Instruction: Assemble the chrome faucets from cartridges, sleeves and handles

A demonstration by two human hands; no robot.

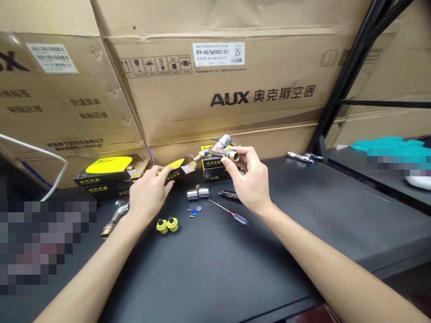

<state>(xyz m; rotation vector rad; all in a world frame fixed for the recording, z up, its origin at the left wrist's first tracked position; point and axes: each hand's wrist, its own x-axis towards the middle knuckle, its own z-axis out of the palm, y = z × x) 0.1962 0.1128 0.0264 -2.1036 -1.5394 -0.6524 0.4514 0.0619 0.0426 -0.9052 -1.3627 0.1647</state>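
My right hand (251, 179) pinches a chrome tap (215, 150) between thumb and fingers, holding it above the table with its brass threaded end facing me. Behind the tap stands a black-and-yellow box (215, 172). Curled over another small black-and-yellow box (175, 170) with an open flap is my left hand (150, 190); its fingertips are partly hidden. Two chrome tap handles (198, 193) lie between the hands. Below them are small screws and blue caps (194, 212), a screwdriver (232, 213), and two yellow valve cartridges (167, 225).
More black-and-yellow boxes (107, 175) are stacked at the left. One tap (114, 220) lies beside my left forearm, another (305, 158) at the back right. A black tool (229, 194) is near my right hand. Cardboard cartons (235, 112) wall the back; a black rack post (346, 67) rises right.
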